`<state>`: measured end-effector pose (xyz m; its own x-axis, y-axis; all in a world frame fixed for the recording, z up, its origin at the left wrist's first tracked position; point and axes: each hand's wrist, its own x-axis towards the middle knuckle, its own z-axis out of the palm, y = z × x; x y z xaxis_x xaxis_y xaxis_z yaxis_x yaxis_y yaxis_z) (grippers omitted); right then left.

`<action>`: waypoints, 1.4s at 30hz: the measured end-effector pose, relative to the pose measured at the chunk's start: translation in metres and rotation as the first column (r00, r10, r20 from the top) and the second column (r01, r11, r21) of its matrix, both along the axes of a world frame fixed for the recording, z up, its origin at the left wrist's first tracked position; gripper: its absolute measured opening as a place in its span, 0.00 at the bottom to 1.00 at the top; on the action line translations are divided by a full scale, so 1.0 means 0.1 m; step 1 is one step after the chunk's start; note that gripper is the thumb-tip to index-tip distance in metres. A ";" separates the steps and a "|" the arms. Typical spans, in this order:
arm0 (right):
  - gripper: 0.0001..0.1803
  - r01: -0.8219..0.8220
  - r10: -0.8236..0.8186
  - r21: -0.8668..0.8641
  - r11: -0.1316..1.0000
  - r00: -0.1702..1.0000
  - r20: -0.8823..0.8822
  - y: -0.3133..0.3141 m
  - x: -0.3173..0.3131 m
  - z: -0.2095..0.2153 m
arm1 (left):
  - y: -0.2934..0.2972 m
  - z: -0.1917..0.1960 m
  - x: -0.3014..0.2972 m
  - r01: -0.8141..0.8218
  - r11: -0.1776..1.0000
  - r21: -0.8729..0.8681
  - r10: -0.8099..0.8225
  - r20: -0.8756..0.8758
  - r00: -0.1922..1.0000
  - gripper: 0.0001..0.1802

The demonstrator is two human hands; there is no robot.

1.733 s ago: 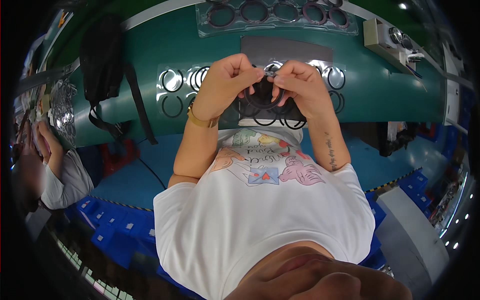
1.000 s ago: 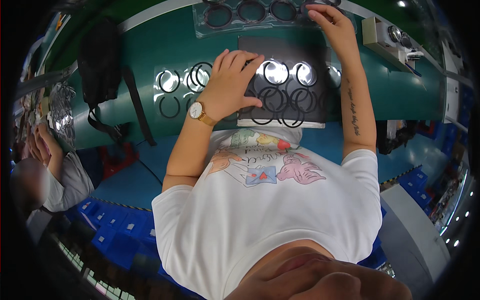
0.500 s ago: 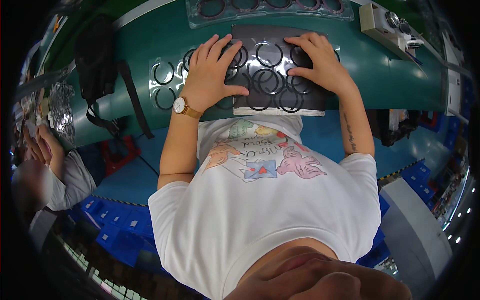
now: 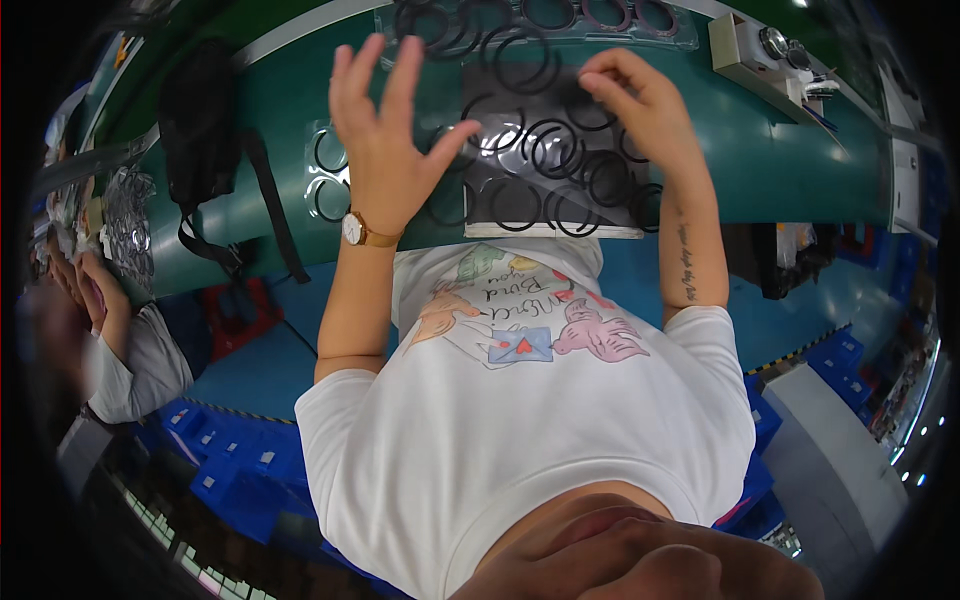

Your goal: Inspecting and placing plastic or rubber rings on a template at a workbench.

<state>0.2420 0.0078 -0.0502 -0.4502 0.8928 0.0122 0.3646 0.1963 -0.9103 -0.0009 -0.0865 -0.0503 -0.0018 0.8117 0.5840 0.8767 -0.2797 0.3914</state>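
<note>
A clear plastic tray of black rings lies on a dark mat at the near edge of the green table. My left hand hovers over the tray's left end with its fingers spread wide and nothing in it; a watch is on that wrist. My right hand rests on the tray's right part with its fingers bent down, fingertips on the rings. Whether it grips a ring or the tray is hidden by the fingers.
A second clear tray of rings lies left of the mat and another at the table's far edge. A black bag sits at the left, a small box far right. A co-worker's arm and blue crates are at the left.
Both hands lay flat on the ring tray half a second ago. My left hand has lifted off with fingers spread, and my right hand has curled its fingers.
</note>
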 end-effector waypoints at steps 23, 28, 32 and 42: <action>0.11 0.117 -0.199 0.591 0.798 0.977 0.075 -0.50 -0.42 0.08 | -0.16 -0.18 0.55 0.576 0.799 -0.170 0.238 0.970 -0.045 0.18; 0.08 -0.015 -0.117 0.584 0.811 0.975 0.188 -0.50 -0.36 0.16 | -0.21 -0.19 0.54 0.476 0.852 -0.217 0.142 0.972 0.189 0.12; 0.07 -0.124 0.029 0.446 0.886 0.977 0.213 -0.41 -0.29 0.27 | -0.23 -0.16 0.56 0.477 0.858 -0.193 0.105 0.973 0.206 0.12; 0.09 -0.071 -0.062 0.565 0.822 0.975 0.213 -0.45 -0.37 0.27 | -0.27 -0.14 0.56 0.499 0.847 -0.184 0.140 0.982 0.126 0.11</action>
